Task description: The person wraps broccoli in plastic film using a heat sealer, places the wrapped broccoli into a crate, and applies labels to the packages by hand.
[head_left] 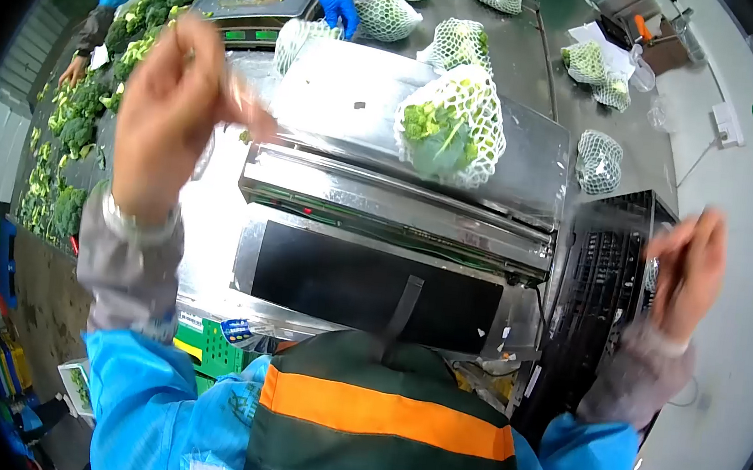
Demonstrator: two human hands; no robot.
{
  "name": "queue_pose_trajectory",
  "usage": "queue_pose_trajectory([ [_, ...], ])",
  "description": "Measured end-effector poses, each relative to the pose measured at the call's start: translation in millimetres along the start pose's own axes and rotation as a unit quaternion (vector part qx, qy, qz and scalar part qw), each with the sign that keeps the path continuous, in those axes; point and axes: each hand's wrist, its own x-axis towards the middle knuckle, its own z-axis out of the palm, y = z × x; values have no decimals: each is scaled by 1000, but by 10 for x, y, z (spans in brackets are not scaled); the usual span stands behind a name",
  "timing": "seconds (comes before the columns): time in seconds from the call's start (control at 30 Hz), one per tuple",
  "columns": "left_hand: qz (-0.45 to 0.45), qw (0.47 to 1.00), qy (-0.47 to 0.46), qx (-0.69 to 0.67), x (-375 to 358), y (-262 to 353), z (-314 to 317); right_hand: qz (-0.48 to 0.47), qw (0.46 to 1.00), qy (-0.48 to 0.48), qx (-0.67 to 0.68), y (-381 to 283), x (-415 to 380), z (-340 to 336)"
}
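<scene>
My left hand (169,117) is raised at the left of the wrapping machine, blurred by motion. Its fingers look curled together, and a faint clear glint shows beside them. Over on the right, above the dark keyboard-like panel, my right hand (692,273) is also smeared, with its fingers drawn together. Whatever either hand pinches cannot be made out. Between them, a broccoli head (442,136) in a white foam net lies on the metal machine top (531,164), apart from both hands.
Several netted heads (386,16) lie behind the machine, near a co-worker's blue-gloved hand (336,9). Loose broccoli (83,103) is heaped at the left, where another hand (73,70) reaches in. A black plate (372,280) fronts the machine; a white wall (730,364) bounds the right.
</scene>
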Motion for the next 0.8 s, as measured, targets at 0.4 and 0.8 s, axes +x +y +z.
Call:
queue_pose_trajectory([
  [0.4, -18, 949, -208, 236, 691, -2077, 417, -90, 922, -240, -289, 1889, 848, 758],
  [0.8, -677, 659, -230, -234, -979, -1113, 724, 545, 751, -338, 157, 1282, -1050, 658],
])
